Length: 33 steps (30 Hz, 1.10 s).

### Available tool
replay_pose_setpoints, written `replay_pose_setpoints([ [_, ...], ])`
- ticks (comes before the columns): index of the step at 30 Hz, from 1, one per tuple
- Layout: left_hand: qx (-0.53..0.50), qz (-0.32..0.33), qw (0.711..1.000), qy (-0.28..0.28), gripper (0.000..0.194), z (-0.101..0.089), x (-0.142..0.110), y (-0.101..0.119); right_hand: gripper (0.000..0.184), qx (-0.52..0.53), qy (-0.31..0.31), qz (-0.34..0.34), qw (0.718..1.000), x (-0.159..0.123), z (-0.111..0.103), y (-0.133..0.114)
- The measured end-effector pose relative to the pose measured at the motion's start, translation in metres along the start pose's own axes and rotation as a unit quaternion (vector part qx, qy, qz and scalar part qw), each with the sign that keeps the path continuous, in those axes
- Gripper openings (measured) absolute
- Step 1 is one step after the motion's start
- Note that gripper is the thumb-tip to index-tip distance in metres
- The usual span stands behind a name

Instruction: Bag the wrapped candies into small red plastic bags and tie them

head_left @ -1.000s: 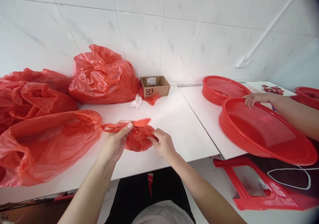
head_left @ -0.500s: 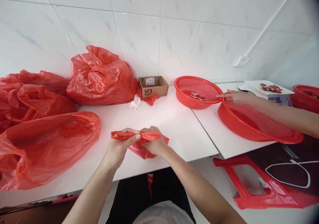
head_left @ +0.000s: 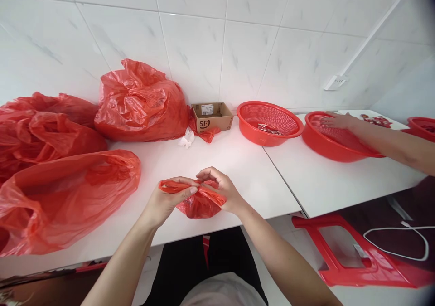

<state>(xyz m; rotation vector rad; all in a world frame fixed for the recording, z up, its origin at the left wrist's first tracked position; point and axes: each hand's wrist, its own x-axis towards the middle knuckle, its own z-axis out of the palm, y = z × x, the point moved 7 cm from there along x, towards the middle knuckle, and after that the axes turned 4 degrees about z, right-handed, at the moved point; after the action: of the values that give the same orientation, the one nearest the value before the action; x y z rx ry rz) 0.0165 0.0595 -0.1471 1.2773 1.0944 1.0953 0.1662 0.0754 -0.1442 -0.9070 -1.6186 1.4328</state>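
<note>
Left hand (head_left: 166,199) clenches the twisted neck of a small red plastic bag (head_left: 200,206), bunched over the white table (head_left: 258,183); right hand (head_left: 217,189) pinches the same neck, fingers arched. Film looks light, soft, slippery; the twisted neck gives the surest hold.

Plastic bags (head_left: 142,106) left; mesh baskets (head_left: 258,138) right

The red plastic bag (head_left: 200,206) in the grip is thin, glossy and crinkled. Below it the table top (head_left: 244,183) looks smooth and faintly shiny; beyond, the cardboard box (head_left: 211,118) is matt, and the plastic colander (head_left: 253,131) to the right glossy.
</note>
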Motion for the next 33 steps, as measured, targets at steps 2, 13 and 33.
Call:
replay_pose_setpoints([
  [2, 0.025, 0.008, 1.0, 0.013, 0.022, -0.002, 0.0, 0.001, 0.018, -0.005, 0.027, -0.005, 1.0, -0.002, -0.001, 0.001],
  [13, 0.334, 0.272, 0.89, 0.147, 0.024, 0.01, -0.014, 0.033, 0.022, -0.038, 0.107, -0.043, 0.993, -0.019, 0.007, -0.016],
  [33, 0.304, 0.275, 0.901, 0.141, 0.009, -0.034, -0.033, 0.085, 0.011, -0.029, -0.013, 0.044, 0.999, -0.03, 0.016, -0.021],
])
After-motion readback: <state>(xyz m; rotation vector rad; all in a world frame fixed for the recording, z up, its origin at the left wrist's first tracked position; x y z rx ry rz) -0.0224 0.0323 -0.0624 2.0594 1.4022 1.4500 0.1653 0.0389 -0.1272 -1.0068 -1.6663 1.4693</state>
